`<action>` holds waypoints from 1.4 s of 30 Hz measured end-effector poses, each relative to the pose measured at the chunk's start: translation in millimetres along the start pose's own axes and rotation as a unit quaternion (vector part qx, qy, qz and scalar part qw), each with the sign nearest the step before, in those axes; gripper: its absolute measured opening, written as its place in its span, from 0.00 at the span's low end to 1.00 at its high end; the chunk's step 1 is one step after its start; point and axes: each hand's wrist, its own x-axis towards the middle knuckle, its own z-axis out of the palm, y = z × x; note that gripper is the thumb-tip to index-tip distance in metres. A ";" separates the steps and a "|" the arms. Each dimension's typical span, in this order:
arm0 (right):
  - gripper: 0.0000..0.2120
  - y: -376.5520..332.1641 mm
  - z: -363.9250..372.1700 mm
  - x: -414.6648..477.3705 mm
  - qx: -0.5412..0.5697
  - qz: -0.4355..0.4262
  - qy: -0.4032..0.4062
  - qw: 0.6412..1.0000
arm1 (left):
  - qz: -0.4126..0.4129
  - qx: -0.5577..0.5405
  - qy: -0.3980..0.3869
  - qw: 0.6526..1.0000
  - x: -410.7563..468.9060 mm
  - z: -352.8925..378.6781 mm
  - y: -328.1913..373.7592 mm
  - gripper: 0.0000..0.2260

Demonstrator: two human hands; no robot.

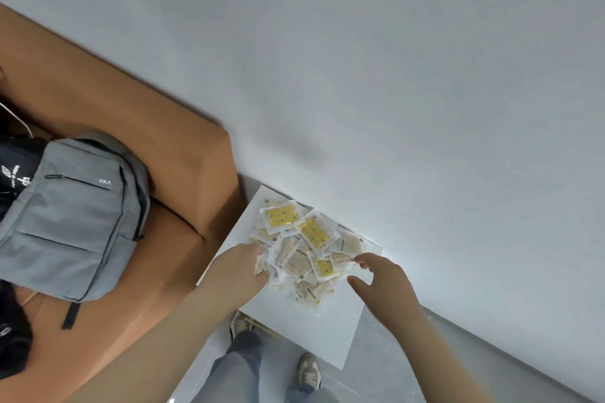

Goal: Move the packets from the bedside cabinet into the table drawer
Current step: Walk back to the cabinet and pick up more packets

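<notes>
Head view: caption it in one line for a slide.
Left grip holds yellow-and-beige plastic packets heaped on the white bedside cabinet; right grip reaches toward them.

We note a plain pale wall (393, 59), grey floor (376, 376), and tan upholstered furniture (98, 101) at left carrying a grey backpack (72, 216).

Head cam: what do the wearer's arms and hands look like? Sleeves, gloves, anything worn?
No sleeve shows: the left forearm and right forearm are bare to the frame edge. The left hand and right hand wear no gloves; no watch, band or ring visible, though the picture is soft.
</notes>
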 end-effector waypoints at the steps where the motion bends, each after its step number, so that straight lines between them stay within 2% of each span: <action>1: 0.19 -2.3 5.3 6.2 0.002 0.012 0.003 1.000 | -0.001 -0.001 -0.011 1.000 11.2 1.3 -5.0 0.19; 6: 0.20 -0.5 29.2 37.8 -0.008 0.062 0.005 0.998 | -0.016 0.024 -0.053 0.998 66.7 20.8 -27.4 0.19; 9: 0.20 9.2 41.7 58.0 -0.023 0.079 0.000 0.997 | -0.034 0.012 -0.061 0.998 94.5 40.7 -39.6 0.25; 19: 0.22 60.9 98.7 120.9 -0.050 0.079 -0.031 0.995 | -0.066 0.010 -0.050 0.997 144.6 130.0 -60.9 0.29; 21: 0.23 73.3 111.7 131.3 -0.051 0.072 -0.035 0.995 | -0.064 0.013 -0.037 0.997 152.2 148.8 -64.3 0.28; 30: 0.29 115.0 154.8 175.0 -0.058 0.054 -0.017 0.997 | -0.124 -0.036 0.041 0.991 184.6 202.0 -68.4 0.37; 37: 0.30 127.6 166.7 204.8 -0.061 0.060 -0.003 0.996 | -0.170 -0.170 0.098 0.966 193.9 219.2 -66.1 0.40; 42: 0.41 134.3 164.3 227.4 -0.047 0.063 -0.002 0.997 | -0.195 -0.183 0.101 0.958 200.9 220.8 -61.7 0.35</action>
